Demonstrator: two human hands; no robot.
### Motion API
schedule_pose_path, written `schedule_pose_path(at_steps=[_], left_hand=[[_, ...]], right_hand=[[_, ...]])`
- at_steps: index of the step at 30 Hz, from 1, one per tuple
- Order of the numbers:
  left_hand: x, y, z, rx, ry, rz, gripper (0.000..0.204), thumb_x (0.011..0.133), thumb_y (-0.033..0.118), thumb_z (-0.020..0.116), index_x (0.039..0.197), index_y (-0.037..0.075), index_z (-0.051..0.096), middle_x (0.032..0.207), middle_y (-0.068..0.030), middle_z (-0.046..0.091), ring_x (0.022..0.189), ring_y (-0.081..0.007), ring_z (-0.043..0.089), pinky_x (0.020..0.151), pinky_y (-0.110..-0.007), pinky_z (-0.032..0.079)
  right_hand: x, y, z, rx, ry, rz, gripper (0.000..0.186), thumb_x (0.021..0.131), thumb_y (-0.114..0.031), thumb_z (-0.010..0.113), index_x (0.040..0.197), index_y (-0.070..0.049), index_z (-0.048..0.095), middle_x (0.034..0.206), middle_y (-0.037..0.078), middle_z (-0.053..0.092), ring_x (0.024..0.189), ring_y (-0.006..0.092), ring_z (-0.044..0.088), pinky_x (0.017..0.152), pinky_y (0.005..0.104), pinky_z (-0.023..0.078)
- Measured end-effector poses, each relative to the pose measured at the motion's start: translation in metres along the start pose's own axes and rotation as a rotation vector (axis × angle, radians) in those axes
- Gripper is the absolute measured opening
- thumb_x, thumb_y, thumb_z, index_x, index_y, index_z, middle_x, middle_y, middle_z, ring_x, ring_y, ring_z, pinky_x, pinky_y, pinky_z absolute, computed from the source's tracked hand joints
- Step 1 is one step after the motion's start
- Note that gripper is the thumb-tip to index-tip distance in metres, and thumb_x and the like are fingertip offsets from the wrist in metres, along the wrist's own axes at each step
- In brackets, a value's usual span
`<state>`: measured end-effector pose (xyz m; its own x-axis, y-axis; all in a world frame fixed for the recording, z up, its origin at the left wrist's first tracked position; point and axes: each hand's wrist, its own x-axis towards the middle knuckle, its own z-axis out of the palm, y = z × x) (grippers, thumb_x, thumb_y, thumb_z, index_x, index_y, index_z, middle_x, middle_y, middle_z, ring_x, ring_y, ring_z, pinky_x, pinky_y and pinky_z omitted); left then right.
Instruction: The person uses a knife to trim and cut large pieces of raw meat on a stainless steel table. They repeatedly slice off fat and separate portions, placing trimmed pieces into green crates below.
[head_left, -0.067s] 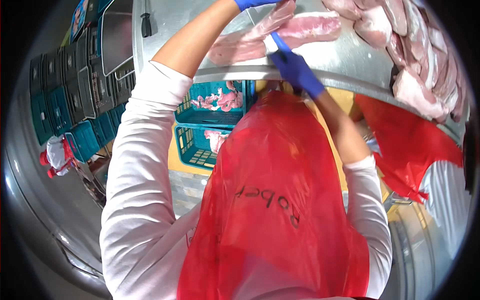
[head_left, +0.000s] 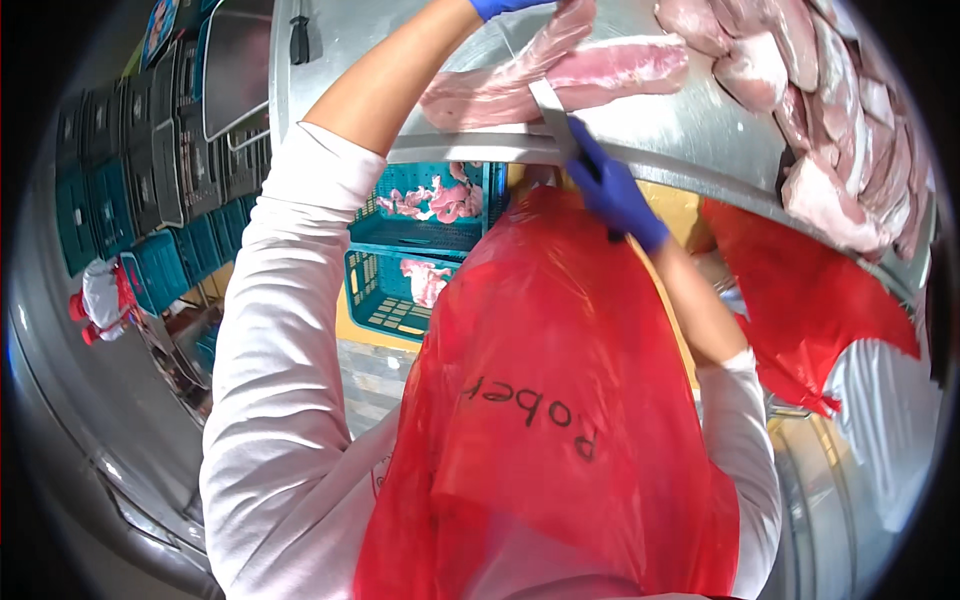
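Note:
A long pink piece of meat [head_left: 620, 72] lies on the metal table, with a loose strip [head_left: 562, 38] rising from it toward the upper edge of the view. My left hand [head_left: 503, 6], in a blue glove, is beside that strip; its fingers are mostly cut off, so its grip cannot be made out. In its blue glove, my right hand [head_left: 617, 192] is closed round a knife at the table's near edge. The knife's blade [head_left: 551, 108] points away from me, its tip by the near side of the meat where the strip branches off.
Several large meat pieces [head_left: 755, 72] are heaped at the right of the metal table [head_left: 400, 35]. A black-handled tool [head_left: 299, 42] lies far left. Below the table edge, green crates [head_left: 415, 236] hold meat scraps. A co-worker's red apron [head_left: 800, 300] is at right; stacked crates [head_left: 140, 150] stand left.
My right hand and the knife have drawn back toward me and slightly right, and more of the blade shows. My left hand has barely moved.

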<state>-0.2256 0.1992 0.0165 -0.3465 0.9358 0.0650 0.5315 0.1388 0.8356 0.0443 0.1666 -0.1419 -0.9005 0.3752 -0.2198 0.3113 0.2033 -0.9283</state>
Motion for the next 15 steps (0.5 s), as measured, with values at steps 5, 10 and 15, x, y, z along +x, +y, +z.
schedule_pose_path(at_steps=[5, 10, 15], left_hand=[[-0.013, 0.009, 0.011, -0.259, -0.002, 0.037, 0.027, 0.078, 0.019, 0.070, 0.094, -0.003, 0.070, 0.079, -0.0128, 0.071, 0.069, -0.0197, 0.066, 0.067, -0.036, 0.053], [-0.014, 0.014, -0.024, -0.036, 0.201, 0.141, 0.034, 0.076, 0.025, 0.071, 0.095, -0.003, 0.069, 0.082, -0.0194, 0.069, 0.075, -0.0275, 0.068, 0.070, -0.038, 0.054], [-0.037, 0.022, -0.064, -0.393, 0.322, 0.089, 0.028, 0.078, 0.019, 0.072, 0.097, -0.002, 0.068, 0.079, -0.0086, 0.068, 0.071, -0.0159, 0.064, 0.066, -0.034, 0.053]], right_hand=[[0.022, -0.015, 0.006, -0.081, -0.072, -0.089, 0.065, 0.099, -0.019, 0.056, 0.158, -0.016, 0.028, 0.097, 0.024, 0.068, 0.091, 0.0362, 0.069, 0.080, 0.0413, 0.050], [0.082, -0.043, 0.026, -0.117, -0.091, 0.037, 0.065, 0.098, -0.016, 0.060, 0.157, -0.019, 0.031, 0.085, 0.021, 0.064, 0.079, 0.0291, 0.064, 0.076, 0.0406, 0.050], [0.005, -0.011, 0.019, -0.185, -0.159, -0.253, 0.067, 0.097, -0.010, 0.060, 0.157, -0.013, 0.031, 0.096, 0.020, 0.070, 0.079, 0.0360, 0.067, 0.080, 0.0417, 0.053]])
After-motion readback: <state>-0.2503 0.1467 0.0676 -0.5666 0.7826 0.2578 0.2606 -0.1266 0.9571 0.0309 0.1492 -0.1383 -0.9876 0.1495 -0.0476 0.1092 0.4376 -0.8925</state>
